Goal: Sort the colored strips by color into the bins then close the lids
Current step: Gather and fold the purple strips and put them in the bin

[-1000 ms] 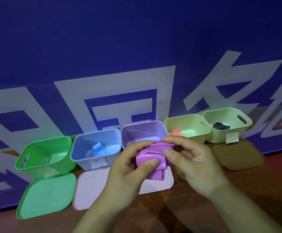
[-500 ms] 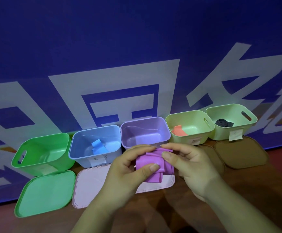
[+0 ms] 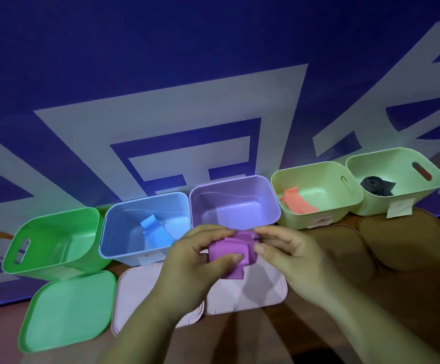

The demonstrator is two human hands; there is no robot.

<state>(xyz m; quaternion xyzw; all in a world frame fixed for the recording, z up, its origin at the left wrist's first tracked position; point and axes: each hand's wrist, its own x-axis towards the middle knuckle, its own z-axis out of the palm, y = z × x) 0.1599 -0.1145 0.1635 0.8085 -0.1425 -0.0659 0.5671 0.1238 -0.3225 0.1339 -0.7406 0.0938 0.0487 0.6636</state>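
Purple strip (image 3: 229, 246) partly under fingers (image 3: 223, 260)

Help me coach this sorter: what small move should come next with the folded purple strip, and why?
Likely drop the purple strip into the purple bin: left hand and right hand both pinch it just in front of that lidless bin, which looks empty.
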